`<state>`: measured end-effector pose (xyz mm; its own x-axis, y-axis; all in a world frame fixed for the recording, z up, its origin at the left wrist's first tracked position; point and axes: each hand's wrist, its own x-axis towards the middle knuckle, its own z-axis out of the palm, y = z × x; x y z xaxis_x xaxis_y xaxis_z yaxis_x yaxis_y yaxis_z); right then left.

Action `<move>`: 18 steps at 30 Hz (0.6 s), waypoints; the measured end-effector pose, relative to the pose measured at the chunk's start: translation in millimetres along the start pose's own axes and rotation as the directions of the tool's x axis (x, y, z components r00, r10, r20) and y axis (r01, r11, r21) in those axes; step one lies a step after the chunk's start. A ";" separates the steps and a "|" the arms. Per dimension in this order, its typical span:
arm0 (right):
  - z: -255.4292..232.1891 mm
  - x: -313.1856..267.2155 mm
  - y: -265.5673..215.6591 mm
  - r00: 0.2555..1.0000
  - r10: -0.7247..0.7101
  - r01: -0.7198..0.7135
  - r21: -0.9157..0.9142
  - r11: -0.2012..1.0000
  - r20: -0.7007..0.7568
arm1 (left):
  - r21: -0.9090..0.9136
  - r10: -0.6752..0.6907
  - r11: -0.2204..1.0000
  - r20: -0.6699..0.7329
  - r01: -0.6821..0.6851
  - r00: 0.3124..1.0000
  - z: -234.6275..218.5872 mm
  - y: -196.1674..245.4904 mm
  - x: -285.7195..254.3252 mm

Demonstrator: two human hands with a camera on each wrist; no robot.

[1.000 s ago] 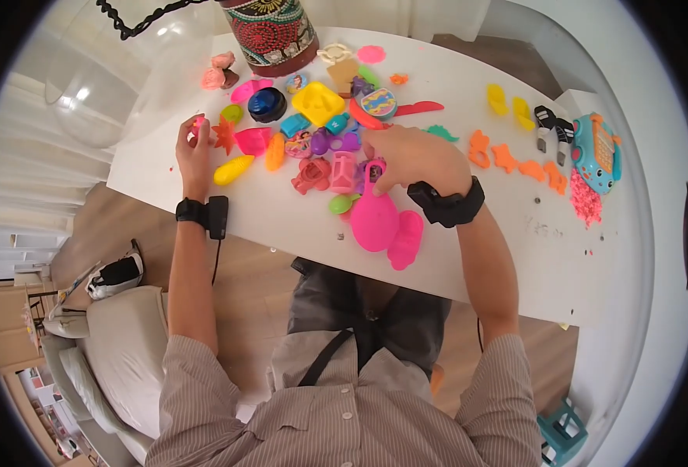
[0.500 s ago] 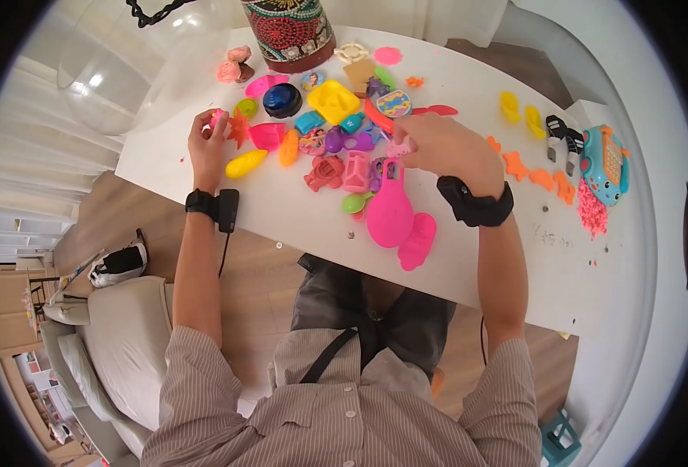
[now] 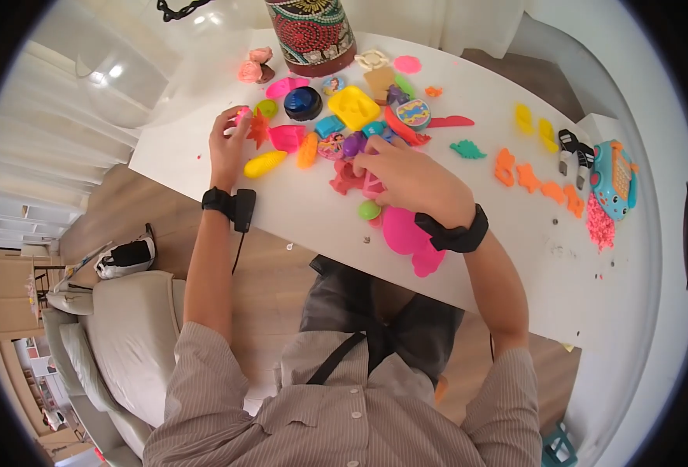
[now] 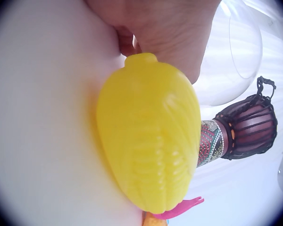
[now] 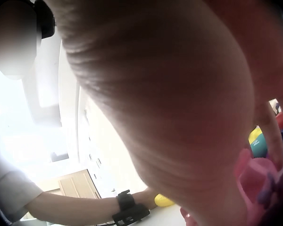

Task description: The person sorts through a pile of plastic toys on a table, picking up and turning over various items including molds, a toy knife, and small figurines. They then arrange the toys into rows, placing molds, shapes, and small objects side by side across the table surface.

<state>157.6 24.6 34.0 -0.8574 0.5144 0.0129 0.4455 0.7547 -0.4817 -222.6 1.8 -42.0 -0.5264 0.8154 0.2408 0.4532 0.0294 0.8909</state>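
In the head view my left hand (image 3: 227, 152) pinches a small pink piece (image 3: 242, 116) at the left of the toy pile. A yellow corn-shaped toy (image 4: 148, 136) lies close by its wrist and fills much of the left wrist view. My right hand (image 3: 421, 177) reaches down into the pile, fingers and thumb curled about a light pink toy (image 3: 372, 185). That pink toy (image 5: 258, 176) shows beside the palm in the right wrist view, partly hidden. Under this hand lies a bright pink paddle-like toy (image 3: 403, 231), its handle covered. A red figure mould (image 3: 345, 178) sits just left of the fingers.
A yellow mould (image 3: 353, 107), a blue-lidded jar (image 3: 303, 103) and a beaded drum (image 3: 313, 39) stand farther back. To the right are a green dinosaur (image 3: 468, 149), several orange shapes (image 3: 524, 174) and a toy phone (image 3: 613, 175) by pink crumbs (image 3: 600, 224).
My right hand has moved left over the light pink toy, from beside the pile where a pink piece showed at its fingertips. My left hand keeps its pinch. The head view has shifted.
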 end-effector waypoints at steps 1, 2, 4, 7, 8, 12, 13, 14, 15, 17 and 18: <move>-1.1 0.1 3.5 1.000 -0.004 0.003 0.014 1.000 0.010 | -0.016 0.021 1.000 0.013 -0.021 1.000 0.0 -0.4 -0.7; -2.7 0.5 6.6 1.000 -0.010 0.009 0.029 1.000 0.019 | -0.031 0.043 0.999 0.023 -0.043 0.999 -0.6 -0.4 -0.6; -6.0 0.9 11.6 1.000 -0.029 0.029 0.059 0.998 0.010 | -0.005 0.036 0.999 0.007 -0.036 0.999 -0.9 4.6 -0.7; -18.7 0.3 8.4 1.000 -0.007 0.005 0.129 0.992 0.017 | -0.055 0.043 0.998 0.078 -0.039 0.996 -1.0 14.2 -4.4; -24.3 -0.7 7.2 0.999 0.034 -0.040 0.163 0.986 0.037 | -0.053 0.046 0.998 0.072 -0.042 0.996 -2.1 13.9 -4.0; -29.9 -2.1 14.0 0.997 0.072 -0.071 0.170 0.983 0.000 | -0.028 0.037 0.999 0.125 -0.033 0.992 -4.1 17.2 -7.2; -29.3 -2.2 15.2 0.998 0.061 -0.059 0.144 0.988 -0.011 | 0.020 0.020 1.000 0.131 -0.023 0.991 -4.7 16.2 -6.9; -29.2 -2.1 15.9 0.998 0.050 -0.047 0.118 0.992 -0.023 | 0.019 0.023 0.999 0.131 -0.026 0.991 -4.2 15.0 -5.6; -28.1 -0.7 15.6 0.998 0.051 -0.047 0.118 0.992 -0.025 | 0.001 0.034 0.999 0.130 -0.034 0.991 -3.4 13.4 -5.0; -26.4 5.7 8.8 0.994 0.092 -0.083 0.125 0.989 -0.066 | -0.018 0.047 0.999 0.132 -0.045 0.990 -2.6 5.2 -2.0; -22.6 8.9 7.1 0.993 0.093 -0.084 0.125 0.989 -0.068 | -0.048 0.055 0.998 0.157 -0.048 0.986 -2.8 1.3 -0.4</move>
<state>159.0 43.8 50.5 -0.7927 0.6090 0.0277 0.4804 0.6520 -0.5866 -223.9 -0.1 -39.9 -0.3809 0.8967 0.2256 0.4430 -0.0371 0.8958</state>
